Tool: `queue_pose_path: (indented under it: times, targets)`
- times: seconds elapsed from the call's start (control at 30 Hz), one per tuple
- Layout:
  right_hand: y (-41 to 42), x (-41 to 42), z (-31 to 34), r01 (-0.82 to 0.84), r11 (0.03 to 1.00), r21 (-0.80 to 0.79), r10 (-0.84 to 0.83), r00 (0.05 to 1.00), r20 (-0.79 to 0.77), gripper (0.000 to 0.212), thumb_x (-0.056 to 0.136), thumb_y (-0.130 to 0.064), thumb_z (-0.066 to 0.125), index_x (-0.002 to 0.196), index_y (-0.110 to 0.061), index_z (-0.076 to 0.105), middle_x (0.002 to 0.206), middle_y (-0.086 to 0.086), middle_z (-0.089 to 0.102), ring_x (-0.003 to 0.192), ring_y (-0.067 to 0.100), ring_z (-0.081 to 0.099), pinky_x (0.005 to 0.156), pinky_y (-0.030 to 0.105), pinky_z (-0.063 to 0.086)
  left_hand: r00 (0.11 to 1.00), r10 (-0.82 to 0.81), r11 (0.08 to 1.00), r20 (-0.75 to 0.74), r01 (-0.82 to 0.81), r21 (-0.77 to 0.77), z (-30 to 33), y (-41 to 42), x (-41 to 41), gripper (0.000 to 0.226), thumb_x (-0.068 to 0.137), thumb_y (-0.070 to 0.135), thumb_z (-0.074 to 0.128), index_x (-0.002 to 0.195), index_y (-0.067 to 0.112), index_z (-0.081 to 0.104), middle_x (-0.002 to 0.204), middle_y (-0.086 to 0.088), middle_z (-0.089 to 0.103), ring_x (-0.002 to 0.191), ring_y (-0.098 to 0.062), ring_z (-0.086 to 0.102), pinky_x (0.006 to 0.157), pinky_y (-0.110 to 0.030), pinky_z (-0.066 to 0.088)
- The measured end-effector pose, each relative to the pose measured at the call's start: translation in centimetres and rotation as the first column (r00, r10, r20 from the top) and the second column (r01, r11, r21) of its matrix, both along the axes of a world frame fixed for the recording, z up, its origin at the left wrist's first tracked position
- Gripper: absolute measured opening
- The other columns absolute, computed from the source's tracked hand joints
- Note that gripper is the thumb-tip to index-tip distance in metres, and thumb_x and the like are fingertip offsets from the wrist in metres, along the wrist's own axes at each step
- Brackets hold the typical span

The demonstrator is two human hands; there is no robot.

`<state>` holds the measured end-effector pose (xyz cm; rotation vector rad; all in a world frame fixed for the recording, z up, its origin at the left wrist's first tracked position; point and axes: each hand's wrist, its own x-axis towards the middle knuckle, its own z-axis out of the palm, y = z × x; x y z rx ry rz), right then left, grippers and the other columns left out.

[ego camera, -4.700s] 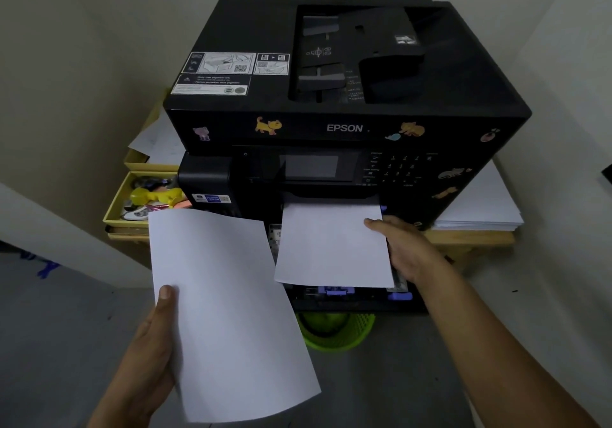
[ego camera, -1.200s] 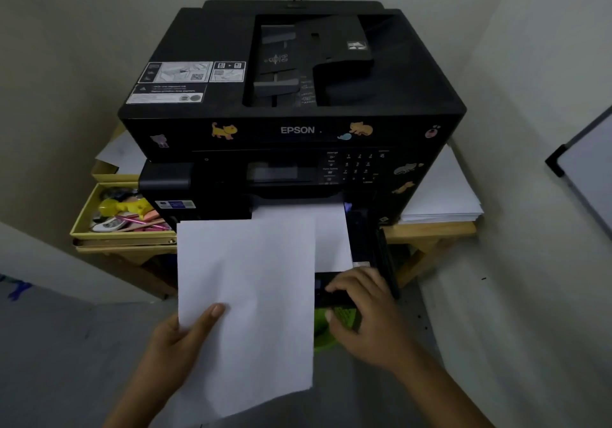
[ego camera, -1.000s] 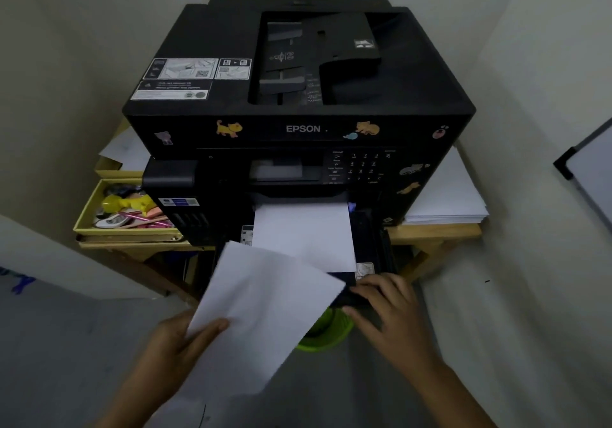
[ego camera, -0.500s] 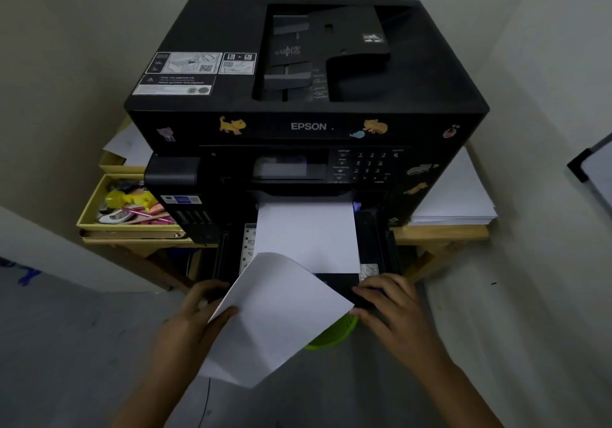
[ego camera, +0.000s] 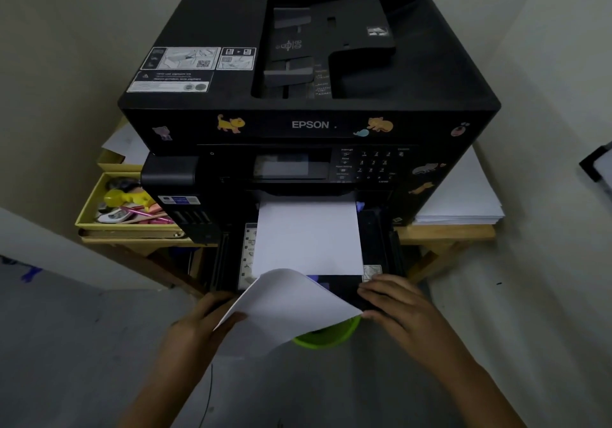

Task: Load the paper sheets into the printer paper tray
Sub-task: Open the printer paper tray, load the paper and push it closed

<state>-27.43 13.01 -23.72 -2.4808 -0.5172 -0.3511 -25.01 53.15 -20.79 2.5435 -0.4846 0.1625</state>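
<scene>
Head view: left hand [ego camera: 202,323] pinching curled paper sheet [ego camera: 288,308] at left edge, just before pulled-out paper tray [ego camera: 377,238] of printer [ego camera: 308,103]; right hand [ego camera: 397,305] half-curled on tray front, touching sheet corner.

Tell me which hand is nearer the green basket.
Right. The right hand sits beside the green basket; the left hand holds the loose sheet farther off.

Left hand [ego camera: 202,325]: fingers partly covered by the curled loose sheet [ego camera: 284,308]. Green basket [ego camera: 328,333]: mostly hidden beneath that sheet. Paper tray [ego camera: 377,238]: front lip hidden by both hands and the sheet. Printer [ego camera: 308,96] labels: print too small to read. Both forearms cut off by the bottom edge.
</scene>
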Motion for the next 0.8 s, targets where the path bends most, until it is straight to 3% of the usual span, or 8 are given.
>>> queue_pose_path:
  times: [0.2,0.33,0.43,0.53,0.63,0.7,0.8]
  targets:
    - [0.3,0.1,-0.5,-0.032,0.999,0.011,0.032,0.999,-0.003,0.049,0.110,-0.048,0.056,0.135,-0.011,0.076,0.140,-0.003,0.072,0.141,0.017,0.055,0.119,0.034,0.046,0.996,0.056,0.998,-0.065,-0.057,-0.017,-0.5,0.1,0.3,0.048,0.101,0.060,0.047,0.122,0.022,0.069,0.114,0.002,0.072,0.084,-0.014,0.070,0.060,-0.027,0.054]
    - [0.9,0.1,-0.3,-0.003,0.999,0.035,0.003,1.000,0.014,0.057,0.098,-0.058,0.073,0.132,-0.013,0.078,0.137,-0.006,0.072,0.140,0.019,0.059,0.115,0.038,0.050,0.990,0.102,0.994,-0.099,-0.107,-0.039,-0.4,0.2,0.6,0.045,0.094,0.051,0.055,0.117,0.018,0.076,0.117,0.013,0.069,0.089,-0.009,0.067,0.065,-0.027,0.052]
    - [1.2,0.4,-0.7,0.031,0.999,0.020,-0.033,0.995,0.096,0.043,0.096,-0.046,0.080,0.119,-0.010,0.083,0.126,-0.003,0.077,0.128,0.019,0.065,0.102,0.045,0.056,0.990,0.092,0.993,-0.110,-0.099,-0.057,0.0,0.1,0.8,0.058,0.098,0.065,0.047,0.113,0.018,0.077,0.115,0.021,0.064,0.090,-0.004,0.065,0.065,-0.024,0.048]
    - [1.2,0.6,-1.2,0.026,1.000,0.013,-0.027,0.994,0.102,0.037,0.097,-0.041,0.078,0.117,-0.010,0.083,0.123,-0.003,0.078,0.127,0.018,0.064,0.099,0.047,0.056,0.990,0.073,0.996,-0.124,-0.077,-0.032,0.4,-0.1,0.8,0.063,0.100,0.068,0.042,0.115,0.017,0.077,0.114,0.010,0.071,0.090,-0.005,0.065,0.068,-0.014,0.044]
    - [1.1,1.4,-0.9,0.026,0.999,0.032,-0.029,0.997,0.069,0.039,0.099,-0.042,0.074,0.120,-0.010,0.083,0.125,-0.004,0.077,0.128,0.020,0.063,0.104,0.047,0.055,0.980,0.103,0.993,-0.169,-0.111,-0.039,0.7,-0.5,1.5,0.043,0.097,0.049,0.060,0.119,0.015,0.075,0.114,0.010,0.069,0.090,-0.012,0.069,0.066,-0.022,0.050]
    - [0.8,2.9,-0.6,0.046,0.997,0.063,-0.050,0.997,0.054,0.040,0.099,-0.041,0.074,0.119,-0.008,0.083,0.125,-0.002,0.078,0.127,0.023,0.064,0.107,0.047,0.054,0.974,0.132,0.990,-0.184,-0.140,-0.031,0.7,-1.1,2.8,0.042,0.097,0.044,0.059,0.122,0.012,0.074,0.117,0.008,0.069,0.091,-0.018,0.070,0.069,-0.030,0.052]
    - [0.5,5.7,0.2,0.075,0.994,0.078,-0.077,0.997,0.027,0.041,0.098,-0.042,0.073,0.119,-0.008,0.083,0.124,-0.002,0.079,0.129,0.023,0.062,0.111,0.043,0.052,0.983,0.139,0.990,-0.118,-0.141,-0.013,0.5,-2.1,5.3,0.040,0.098,0.035,0.060,0.120,0.004,0.075,0.120,-0.007,0.071,0.093,-0.027,0.071,0.072,-0.031,0.050]
